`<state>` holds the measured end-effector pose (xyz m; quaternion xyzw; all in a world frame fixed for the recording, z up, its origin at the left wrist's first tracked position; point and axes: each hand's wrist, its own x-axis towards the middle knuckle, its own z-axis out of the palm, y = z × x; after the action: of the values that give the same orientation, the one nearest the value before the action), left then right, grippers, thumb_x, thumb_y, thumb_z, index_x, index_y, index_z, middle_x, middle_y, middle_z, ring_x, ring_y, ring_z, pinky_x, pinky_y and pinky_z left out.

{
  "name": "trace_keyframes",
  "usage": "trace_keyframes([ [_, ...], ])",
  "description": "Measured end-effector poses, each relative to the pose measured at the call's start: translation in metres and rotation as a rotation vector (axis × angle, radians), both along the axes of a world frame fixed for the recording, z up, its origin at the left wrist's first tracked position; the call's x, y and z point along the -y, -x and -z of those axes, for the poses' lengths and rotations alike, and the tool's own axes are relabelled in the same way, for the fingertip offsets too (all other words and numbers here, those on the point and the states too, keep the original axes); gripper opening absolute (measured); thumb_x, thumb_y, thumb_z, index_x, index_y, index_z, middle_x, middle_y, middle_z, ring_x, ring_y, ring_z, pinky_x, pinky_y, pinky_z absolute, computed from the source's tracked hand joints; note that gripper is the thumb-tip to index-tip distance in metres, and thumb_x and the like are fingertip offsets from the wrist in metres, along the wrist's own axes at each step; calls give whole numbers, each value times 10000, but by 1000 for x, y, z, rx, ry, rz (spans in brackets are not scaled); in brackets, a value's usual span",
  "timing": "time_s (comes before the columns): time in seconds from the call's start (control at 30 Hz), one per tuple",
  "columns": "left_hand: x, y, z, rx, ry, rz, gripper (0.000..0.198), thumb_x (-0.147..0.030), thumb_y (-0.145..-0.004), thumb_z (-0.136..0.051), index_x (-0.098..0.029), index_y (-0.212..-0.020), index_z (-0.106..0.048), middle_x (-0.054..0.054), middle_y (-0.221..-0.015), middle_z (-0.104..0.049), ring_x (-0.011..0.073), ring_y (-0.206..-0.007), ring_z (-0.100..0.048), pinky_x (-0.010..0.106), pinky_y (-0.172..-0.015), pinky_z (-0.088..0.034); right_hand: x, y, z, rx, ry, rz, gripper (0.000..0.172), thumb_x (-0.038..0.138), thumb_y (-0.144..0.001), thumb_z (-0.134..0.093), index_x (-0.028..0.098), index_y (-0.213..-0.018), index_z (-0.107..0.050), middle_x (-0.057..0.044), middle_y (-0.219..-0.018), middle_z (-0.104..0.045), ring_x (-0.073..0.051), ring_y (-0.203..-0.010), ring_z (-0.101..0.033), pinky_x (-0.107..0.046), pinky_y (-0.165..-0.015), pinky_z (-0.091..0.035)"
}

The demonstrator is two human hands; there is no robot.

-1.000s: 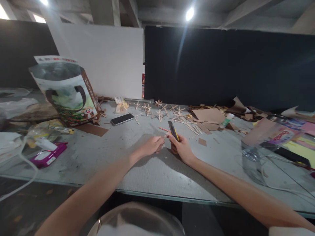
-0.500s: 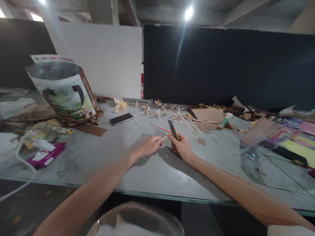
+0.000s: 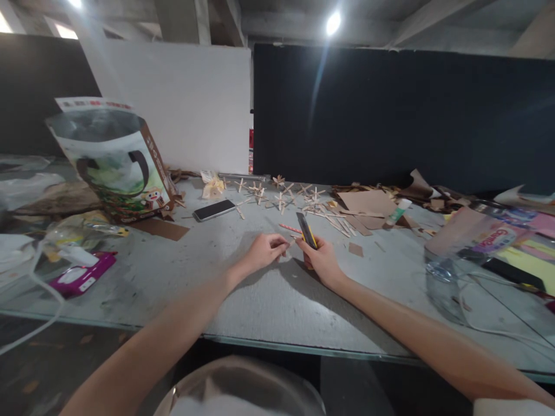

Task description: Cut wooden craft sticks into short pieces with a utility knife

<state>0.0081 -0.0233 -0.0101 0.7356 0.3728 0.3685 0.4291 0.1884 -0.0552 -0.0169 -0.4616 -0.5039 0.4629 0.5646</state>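
Observation:
My right hand [image 3: 323, 263] is wrapped round a yellow-and-black utility knife [image 3: 307, 230], its blade end pointing up and away from me. A short thin wooden stick [image 3: 293, 240] shows at the right thumb, between the two hands. My left hand [image 3: 264, 253] is just left of it, thumb and forefinger close together; what lies at those fingertips is too small to make out. Just beyond the hands lies a red patterned strip [image 3: 289, 228]. Several star-shaped pieces of crossed wooden sticks [image 3: 281, 202] stand farther back on the grey table [image 3: 255, 312].
A dark phone [image 3: 214, 210] lies left of the stick pieces. Loose sticks [image 3: 336, 221], cardboard [image 3: 366, 203] and a glue stick [image 3: 399, 212] are at the back right. A large printed bag [image 3: 117, 167] and a purple device [image 3: 84, 274] stand left; a clear bottle [image 3: 444, 289] lies right.
My left hand has shifted slightly up and its fingers have loosened and changed position around the stick. The right hand with the knife has hardly moved.

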Motion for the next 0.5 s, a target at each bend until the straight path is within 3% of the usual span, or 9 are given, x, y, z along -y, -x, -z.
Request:
trace_keyframes([
  [0.37, -3, 1, -3, 79, 174, 90, 206, -358, -872, -737, -163, -832, -682, 17, -699, -720, 90, -467, -583, 225, -513, -469, -3, -3, 4, 28, -7, 40, 438, 601, -710, -791, 222, -802, -591, 126, -409, -367, -80, -329, -296, -219, -326, -236],
  [0.5, -3, 4, 0, 35, 207, 173, 298, -453, -859, -747, -166, -880, -672, 24, -750, -736, 98, -496, -622, 226, -522, -490, -7, -5, 7, -11, -24, 62, 454, 611, -729, -792, 232, -823, -562, 138, -427, -351, -79, -339, -307, -208, -332, -255],
])
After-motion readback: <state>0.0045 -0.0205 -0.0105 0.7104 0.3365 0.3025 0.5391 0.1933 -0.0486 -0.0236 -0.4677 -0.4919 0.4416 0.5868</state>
